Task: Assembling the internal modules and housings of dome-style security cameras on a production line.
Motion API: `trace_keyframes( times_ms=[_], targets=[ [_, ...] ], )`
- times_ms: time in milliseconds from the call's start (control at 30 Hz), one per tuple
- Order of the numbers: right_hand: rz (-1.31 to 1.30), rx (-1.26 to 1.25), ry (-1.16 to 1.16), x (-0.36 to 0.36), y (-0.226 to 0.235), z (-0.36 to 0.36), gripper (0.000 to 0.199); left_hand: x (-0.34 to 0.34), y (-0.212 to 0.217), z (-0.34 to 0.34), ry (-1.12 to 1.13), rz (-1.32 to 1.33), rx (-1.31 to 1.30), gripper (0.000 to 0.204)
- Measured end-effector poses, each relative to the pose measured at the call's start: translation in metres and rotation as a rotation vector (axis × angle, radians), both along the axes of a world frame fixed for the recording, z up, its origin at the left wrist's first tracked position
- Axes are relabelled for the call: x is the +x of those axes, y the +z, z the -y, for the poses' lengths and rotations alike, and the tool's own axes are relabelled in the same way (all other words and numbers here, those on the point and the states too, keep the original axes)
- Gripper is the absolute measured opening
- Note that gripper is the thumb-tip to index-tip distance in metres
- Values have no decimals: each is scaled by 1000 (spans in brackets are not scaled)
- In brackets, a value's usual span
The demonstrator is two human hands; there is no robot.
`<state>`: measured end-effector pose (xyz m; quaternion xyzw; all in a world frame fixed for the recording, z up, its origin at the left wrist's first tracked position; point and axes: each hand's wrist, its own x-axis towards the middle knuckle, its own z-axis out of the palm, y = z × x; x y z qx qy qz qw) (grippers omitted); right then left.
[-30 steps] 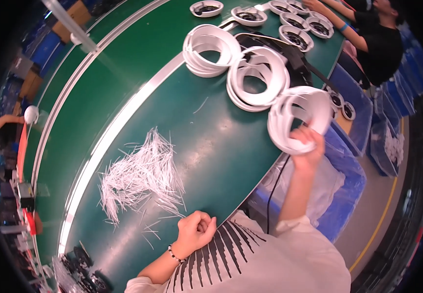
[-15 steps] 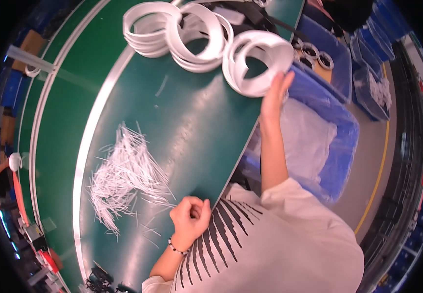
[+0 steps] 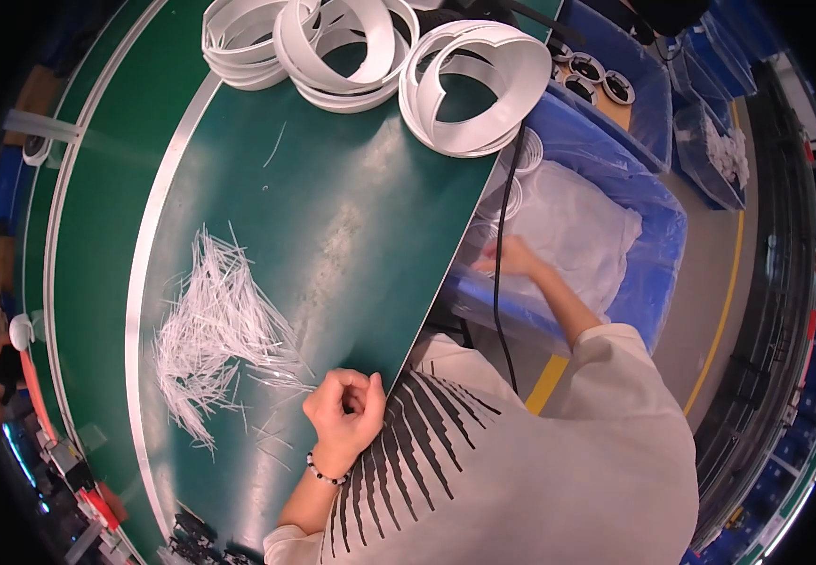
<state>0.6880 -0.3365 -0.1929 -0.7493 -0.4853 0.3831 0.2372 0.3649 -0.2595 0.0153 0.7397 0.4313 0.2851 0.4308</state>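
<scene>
My left hand (image 3: 344,411) is curled into a loose fist over the near edge of the green table, a beaded bracelet at its wrist. If anything is in those fingers, it is hidden. Down in the blue bin (image 3: 669,273), beside the table, my right hand (image 3: 513,258) reaches among stacked white rings (image 3: 527,151) along the bin's table side. Its fingertips blur into the things there, so their grip is unclear. Three stacks of large white rings stand at the table's far end; the nearest stack (image 3: 464,132) overhangs the right edge. A heap of thin white strips (image 3: 215,330) lies left of my left hand.
Clear plastic and a white sheet (image 3: 573,226) line the bin. A black cable (image 3: 500,282) hangs between table and bin. Behind stands another blue bin (image 3: 648,118) with black-and-white round parts. A metal rail (image 3: 135,311) runs along the table's left side.
My right hand has left the nearest stack of white rings and moved down into the blue bin. My left hand stays curled. The view has shifted slightly.
</scene>
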Motion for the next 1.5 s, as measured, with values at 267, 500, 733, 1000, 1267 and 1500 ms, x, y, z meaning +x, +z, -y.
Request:
trace_keyframes(
  times_ms=[267,500,733,1000,1267,1500],
  targets=[
    [-171,-174,78,-33,-106,-22,52,4,5,-1,1,-19,15,17],
    [-273,-131,-29,-22,-131,-6,51,3,8,0,-51,24,2,16],
    [-366,-83,-239,-1,-145,14,51,7,10,-2,-137,109,-29,16],
    [-80,40,-522,-13,82,45,59,-6,6,-5,-165,116,-34,16],
    [-196,1128,-752,-59,275,29,46,-8,6,-5,-182,170,-30,16],
    [-1732,688,-192,-150,288,-143,33,-15,9,-6,-189,179,-97,14]
  ],
)
